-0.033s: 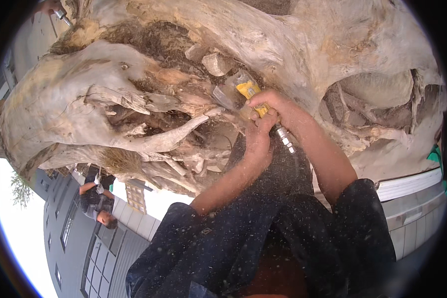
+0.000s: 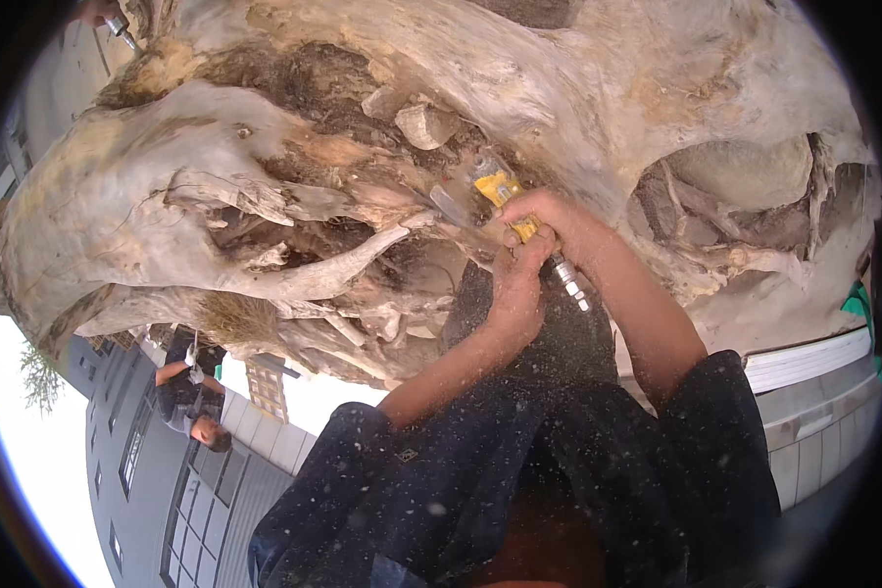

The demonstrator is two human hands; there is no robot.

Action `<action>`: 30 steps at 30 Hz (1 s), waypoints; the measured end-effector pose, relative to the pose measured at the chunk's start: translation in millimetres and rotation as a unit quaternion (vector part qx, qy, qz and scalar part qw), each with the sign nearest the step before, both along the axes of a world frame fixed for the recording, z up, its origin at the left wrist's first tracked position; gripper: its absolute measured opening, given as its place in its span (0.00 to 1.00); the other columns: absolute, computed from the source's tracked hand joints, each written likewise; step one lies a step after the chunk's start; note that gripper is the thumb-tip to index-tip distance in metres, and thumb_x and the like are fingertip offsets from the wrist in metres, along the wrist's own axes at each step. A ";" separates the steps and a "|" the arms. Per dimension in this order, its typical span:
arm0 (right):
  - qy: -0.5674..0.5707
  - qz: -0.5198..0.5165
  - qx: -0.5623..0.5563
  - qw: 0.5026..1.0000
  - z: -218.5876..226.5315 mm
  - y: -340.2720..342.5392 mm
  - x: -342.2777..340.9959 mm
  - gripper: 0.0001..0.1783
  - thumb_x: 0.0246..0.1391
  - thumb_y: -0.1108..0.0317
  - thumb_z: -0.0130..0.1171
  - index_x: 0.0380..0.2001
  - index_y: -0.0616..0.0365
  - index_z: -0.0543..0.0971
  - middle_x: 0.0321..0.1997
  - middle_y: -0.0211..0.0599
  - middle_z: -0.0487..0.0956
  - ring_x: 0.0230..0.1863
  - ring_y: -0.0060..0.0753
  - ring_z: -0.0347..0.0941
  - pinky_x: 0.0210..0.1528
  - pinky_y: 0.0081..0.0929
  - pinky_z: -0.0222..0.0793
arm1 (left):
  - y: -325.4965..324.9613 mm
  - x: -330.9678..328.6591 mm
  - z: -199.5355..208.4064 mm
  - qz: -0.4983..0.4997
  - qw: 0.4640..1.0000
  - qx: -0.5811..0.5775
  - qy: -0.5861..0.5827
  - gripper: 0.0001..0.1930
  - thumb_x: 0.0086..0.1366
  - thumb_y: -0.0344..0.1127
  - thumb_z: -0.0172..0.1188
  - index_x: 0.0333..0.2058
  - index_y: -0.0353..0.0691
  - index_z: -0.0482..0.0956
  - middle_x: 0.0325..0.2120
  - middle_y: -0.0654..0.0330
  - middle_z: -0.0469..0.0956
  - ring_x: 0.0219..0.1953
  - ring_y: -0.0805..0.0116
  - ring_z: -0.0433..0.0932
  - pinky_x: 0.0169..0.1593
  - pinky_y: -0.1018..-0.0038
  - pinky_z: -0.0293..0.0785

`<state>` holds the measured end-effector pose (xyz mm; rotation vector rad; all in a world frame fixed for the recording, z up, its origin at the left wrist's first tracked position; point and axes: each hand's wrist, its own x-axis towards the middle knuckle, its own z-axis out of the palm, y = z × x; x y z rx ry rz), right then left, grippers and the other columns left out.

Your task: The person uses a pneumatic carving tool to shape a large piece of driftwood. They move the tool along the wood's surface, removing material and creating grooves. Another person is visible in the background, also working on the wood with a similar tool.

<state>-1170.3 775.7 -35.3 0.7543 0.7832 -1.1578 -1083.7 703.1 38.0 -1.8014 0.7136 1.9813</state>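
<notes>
Both my hands are closed around a yellow air grinder [image 2: 495,186] with a silver air fitting [image 2: 568,281] at its rear end. My right hand [image 2: 544,214] wraps the body from above, nearer the head. Just below it, my left hand [image 2: 521,279] grips the rear part. The grinder's head, with a blurred pale disc [image 2: 450,207] beside it, is at a hollow in a large weathered tree root [image 2: 519,73]; whether the disc touches the wood I cannot tell. Ragged splinters and a pale root branch [image 2: 333,279] lie left of it.
A pale stone-like lump [image 2: 426,126] sits in the hollow above the grinder. Dust specks fill the air. Another person [image 2: 191,397] in gloves stands at the lower left. At the upper left a hand holds a metal-ended tool [image 2: 120,29]. White boards [image 2: 808,363] are at the right.
The grinder and both my hands have shifted slightly right and down, away from the splintered wood. My grip is unchanged.
</notes>
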 end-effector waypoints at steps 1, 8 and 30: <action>0.004 0.010 0.038 0.999 -8.2 9.2 15.3 0.11 0.48 0.65 0.65 0.34 0.58 0.83 0.30 0.34 0.80 0.29 0.28 0.77 0.34 0.25 0.72 | 9.3 12.8 -0.2 0.012 1.000 0.021 0.008 0.29 0.70 0.46 0.63 0.64 0.42 0.64 0.51 0.58 0.73 0.51 0.65 0.75 0.50 0.63 0.77; -0.011 -0.054 0.029 0.998 -13.4 21.4 27.9 0.12 0.48 0.66 0.65 0.35 0.60 0.82 0.30 0.34 0.80 0.29 0.29 0.76 0.37 0.25 0.72 | 17.8 20.4 -1.2 0.006 1.000 0.016 0.019 0.21 0.70 0.45 0.61 0.56 0.41 0.71 0.45 0.62 0.76 0.47 0.68 0.76 0.50 0.66 0.75; -0.020 0.000 0.046 0.999 1.9 20.4 31.0 0.16 0.45 0.63 0.68 0.35 0.62 0.82 0.30 0.38 0.79 0.31 0.30 0.75 0.35 0.28 0.69 | 17.3 27.4 8.3 0.010 0.998 0.062 -0.002 0.23 0.71 0.45 0.60 0.58 0.41 0.69 0.48 0.62 0.75 0.49 0.68 0.75 0.51 0.67 0.73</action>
